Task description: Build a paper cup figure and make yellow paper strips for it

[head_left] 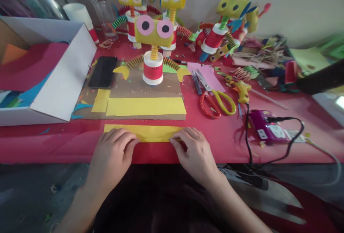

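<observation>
I have both hands at the near edge of the red tabletop (223,143), working on one yellow strip (150,133) that lies lengthwise from nine to three o'clock. Taking that strip as my clock centre, the left hand (114,150) is at its nine o'clock end, fingers (126,136) curled and closed, thumb and fingertips pinching the near edge. The right hand (195,151) mirrors it at the three o'clock end, fingers (188,135) bent and drawn in to the thumb on the same edge. I can't tell whether the strip is folded under them.

At twelve o'clock, just beyond the strip, I see a brown cardboard sheet (129,89) bearing a wide yellow piece (146,107), with a smaller yellow piece (100,101) at its left end. A paper figure (153,69) with pink-ringed eyes stands upright on the cardboard; more figures (215,38) are behind, from twelve to one o'clock. A black phone (103,72) lies at eleven, and an open white box (63,77) stands at ten. Toward two o'clock are scissors (204,81) with one red and one yellow loop, then a yellow glue gun (243,91). A purple box (268,127) with a black cable sits at three.
</observation>
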The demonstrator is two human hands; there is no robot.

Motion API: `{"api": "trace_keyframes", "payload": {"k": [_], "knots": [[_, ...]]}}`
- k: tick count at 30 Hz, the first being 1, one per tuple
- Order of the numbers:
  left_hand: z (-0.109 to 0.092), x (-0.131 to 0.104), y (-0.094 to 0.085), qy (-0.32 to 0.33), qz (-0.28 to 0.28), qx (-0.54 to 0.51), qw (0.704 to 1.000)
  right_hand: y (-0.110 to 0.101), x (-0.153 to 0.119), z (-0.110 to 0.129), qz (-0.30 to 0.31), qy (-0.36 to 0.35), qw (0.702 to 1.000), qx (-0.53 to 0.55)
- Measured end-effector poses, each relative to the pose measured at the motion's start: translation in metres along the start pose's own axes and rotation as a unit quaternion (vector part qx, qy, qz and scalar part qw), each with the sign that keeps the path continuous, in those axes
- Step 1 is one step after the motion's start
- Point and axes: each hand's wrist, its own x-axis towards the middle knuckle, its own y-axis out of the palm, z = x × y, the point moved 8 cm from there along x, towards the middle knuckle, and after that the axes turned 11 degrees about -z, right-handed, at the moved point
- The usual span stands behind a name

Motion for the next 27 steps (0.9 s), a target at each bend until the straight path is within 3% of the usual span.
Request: {"api": "trace_keyframes", "payload": {"k": [10, 15, 27], "knots": [[0.029, 0.007, 0.002, -0.04, 0.05, 0.044, 0.997, 0.001, 0.008, -0.008, 0.033, 0.014, 0.998, -0.046], [0.034, 0.01, 0.004, -0.045, 0.067, 0.045, 0.996, 0.002, 0.011, -0.009, 0.047, 0.02, 0.996, -0.073], [0.04, 0.006, 0.004, -0.064, 0.066, 0.01, 0.996, -0.003, 0.005, -0.018, 0.041, 0.027, 0.999, 0.019]]}}
